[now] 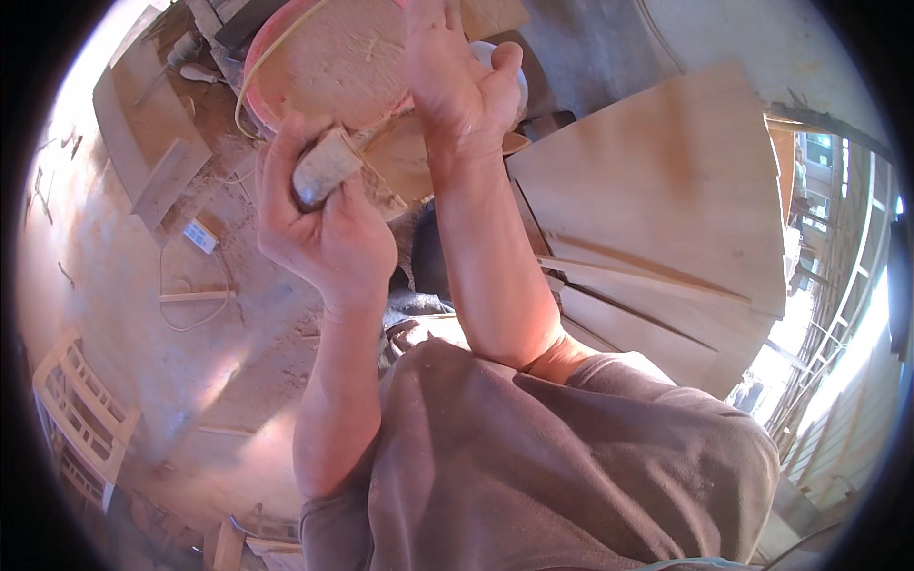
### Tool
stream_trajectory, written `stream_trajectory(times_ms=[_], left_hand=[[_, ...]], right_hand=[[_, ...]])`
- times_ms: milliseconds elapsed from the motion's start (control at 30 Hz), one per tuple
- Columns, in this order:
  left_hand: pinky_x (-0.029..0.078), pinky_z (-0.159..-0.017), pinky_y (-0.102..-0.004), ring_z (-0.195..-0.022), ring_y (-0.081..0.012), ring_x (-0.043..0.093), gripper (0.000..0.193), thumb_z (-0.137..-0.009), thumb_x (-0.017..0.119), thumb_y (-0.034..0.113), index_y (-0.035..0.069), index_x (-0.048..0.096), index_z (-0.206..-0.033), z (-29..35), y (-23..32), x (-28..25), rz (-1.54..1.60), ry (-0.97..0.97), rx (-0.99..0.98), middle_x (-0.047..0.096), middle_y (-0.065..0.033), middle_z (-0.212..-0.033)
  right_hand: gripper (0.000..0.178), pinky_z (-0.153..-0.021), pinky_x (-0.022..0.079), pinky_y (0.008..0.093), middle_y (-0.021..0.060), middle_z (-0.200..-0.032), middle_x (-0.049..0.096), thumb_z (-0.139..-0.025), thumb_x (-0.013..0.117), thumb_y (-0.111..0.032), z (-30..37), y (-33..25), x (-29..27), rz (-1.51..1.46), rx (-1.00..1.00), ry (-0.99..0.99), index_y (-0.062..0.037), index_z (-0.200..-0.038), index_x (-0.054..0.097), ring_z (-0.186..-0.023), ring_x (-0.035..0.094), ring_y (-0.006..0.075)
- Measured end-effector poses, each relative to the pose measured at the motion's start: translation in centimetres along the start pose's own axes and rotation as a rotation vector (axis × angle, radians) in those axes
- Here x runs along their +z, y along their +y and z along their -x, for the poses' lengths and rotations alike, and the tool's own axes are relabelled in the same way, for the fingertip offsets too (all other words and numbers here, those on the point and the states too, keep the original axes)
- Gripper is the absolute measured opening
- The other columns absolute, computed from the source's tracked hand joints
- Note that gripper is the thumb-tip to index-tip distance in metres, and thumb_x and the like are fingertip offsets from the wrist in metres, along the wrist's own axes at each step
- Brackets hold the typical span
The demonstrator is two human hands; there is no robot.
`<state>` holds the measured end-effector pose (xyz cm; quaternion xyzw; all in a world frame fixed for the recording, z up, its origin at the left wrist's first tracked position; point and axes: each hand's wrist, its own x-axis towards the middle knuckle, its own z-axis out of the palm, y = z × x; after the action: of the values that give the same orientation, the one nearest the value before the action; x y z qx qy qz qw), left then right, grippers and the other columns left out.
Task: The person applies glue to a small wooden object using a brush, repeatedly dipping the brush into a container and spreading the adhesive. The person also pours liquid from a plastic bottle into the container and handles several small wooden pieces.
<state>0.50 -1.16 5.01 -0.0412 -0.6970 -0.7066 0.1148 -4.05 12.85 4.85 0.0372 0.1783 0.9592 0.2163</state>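
My left hand (328,228) is closed around a small pale block (327,168) with a rounded, greyish end; what it is made of is hard to tell. Just beyond that hand lies a round, red-rimmed tub (255,88) whose inside is covered in light brown dust. My right hand (466,81) reaches to the top edge over the tub's right side, palm showing, thumb out and fingers stretched; the fingertips are cut off by the picture's edge. No object shows in it. A white rounded thing (521,84) sits partly hidden behind its thumb.
Large flat wooden boards (657,181) lean in a stack at the right. Wooden pieces (143,133) and a white power strip (200,236) with a cord lie on the dusty floor at left. A wooden chair frame (84,409) stands at the lower left.
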Motion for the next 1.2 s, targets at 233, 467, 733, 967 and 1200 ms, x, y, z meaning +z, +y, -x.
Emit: stream_trajectory(times_ms=[233,467,733,967,1200], left_hand=[[0.053,-0.087,-0.0306,-0.095,-0.0217,0.066,0.041,-0.087,0.066,-0.009,-0.006,0.064,-0.127,1.4,0.9,0.4,0.061,-0.034,0.086,0.068,-0.0128,-0.105],[0.053,-0.085,-0.0294,-0.095,-0.0212,0.067,0.042,-0.082,0.064,-0.011,-0.007,0.066,-0.124,0.8,-0.3,-0.1,-0.007,0.016,-0.033,0.068,-0.0115,-0.105],[0.054,-0.088,-0.0318,-0.098,-0.0212,0.067,0.036,-0.089,0.067,-0.001,-0.009,0.066,-0.124,0.6,-2.1,-1.1,-0.077,0.074,-0.117,0.071,-0.0121,-0.107],[0.054,-0.094,-0.0348,-0.103,-0.0221,0.067,0.036,-0.094,0.071,0.009,-0.011,0.065,-0.124,0.1,-4.0,-9.5,-0.202,0.085,-0.048,0.072,-0.0151,-0.113],[0.052,-0.102,-0.0394,-0.111,-0.0296,0.067,0.043,-0.096,0.069,0.01,-0.013,0.06,-0.131,1.3,-3.6,-14.6,-0.14,0.187,-0.11,0.071,-0.0238,-0.119]], right_hand=[[0.079,-0.127,0.025,0.0534,0.0262,-0.159,0.039,-0.107,0.039,-0.057,-2.5,0.2,-0.1,0.217,-0.078,-0.175,0.0046,-0.156,0.031,-0.151,0.033,0.0408],[0.074,-0.125,0.029,0.0522,0.0255,-0.153,0.047,-0.108,0.04,-0.055,2.1,3.7,-1.3,0.664,-0.007,-0.094,0.0014,-0.156,0.035,-0.144,0.043,0.0419],[0.083,-0.124,0.034,0.0531,0.0269,-0.165,0.026,-0.103,0.051,-0.058,5.7,1.2,-1.8,0.052,0.12,0.169,-0.0046,-0.16,0.024,-0.15,0.032,0.0469],[0.063,-0.121,0.034,0.0533,0.0236,-0.143,0.054,-0.098,0.061,-0.037,4.3,-9.8,3.5,0.449,-0.052,0.024,0.0032,-0.144,0.046,-0.142,0.045,0.0418],[0.035,-0.07,0.059,0.0434,0.0191,-0.095,0.074,-0.095,0.067,-0.028,-0.8,-15.0,-7.8,1.96,0.181,0.724,0.0037,-0.11,0.068,-0.079,0.075,0.0311]])
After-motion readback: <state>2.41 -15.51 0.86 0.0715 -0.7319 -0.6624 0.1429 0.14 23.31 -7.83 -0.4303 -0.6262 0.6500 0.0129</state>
